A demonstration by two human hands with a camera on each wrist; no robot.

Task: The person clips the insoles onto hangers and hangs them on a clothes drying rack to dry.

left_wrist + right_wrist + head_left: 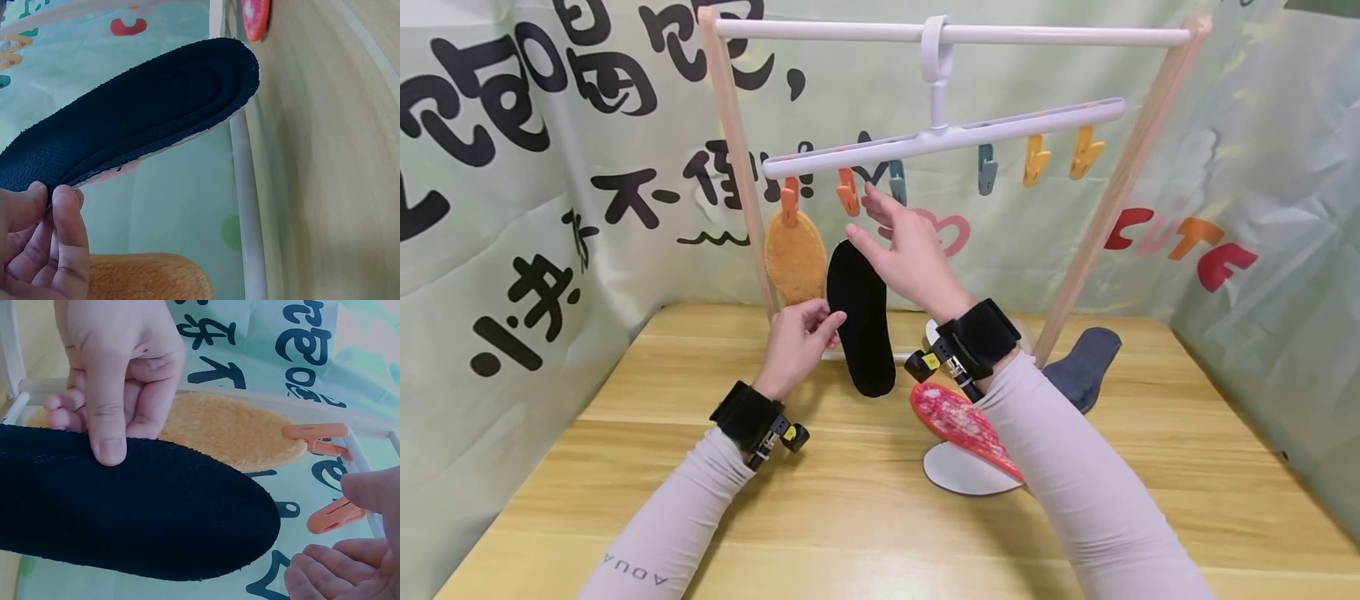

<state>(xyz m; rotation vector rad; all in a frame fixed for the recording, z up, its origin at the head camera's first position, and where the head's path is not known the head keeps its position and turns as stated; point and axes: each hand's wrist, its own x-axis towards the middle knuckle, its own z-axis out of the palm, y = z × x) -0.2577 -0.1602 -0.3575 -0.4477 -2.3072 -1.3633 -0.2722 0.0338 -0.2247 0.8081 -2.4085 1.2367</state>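
Observation:
My left hand (803,340) pinches the left edge of a black insole (863,325) between thumb and fingers, holding it upright above the table. In the left wrist view the insole (144,112) slants up away from the fingers. My right hand (910,250) is raised by the insole's top end, fingers extended and holding nothing. Near its fingertips hangs an orange clip (847,192). In the right wrist view that clip (336,516) stands between thumb and fingers, apparently untouched. A tan fuzzy insole (796,254) hangs from the leftmost orange clip (789,202), just behind the left hand.
A white hanger (1030,122) tilts from the rack's top rod (842,32); blue clips (987,170) and yellow clips (1036,161) hang along it. A red patterned insole (958,421), a white-faced insole (962,475) and a dark grey insole (1086,367) lie on the wooden table (820,517).

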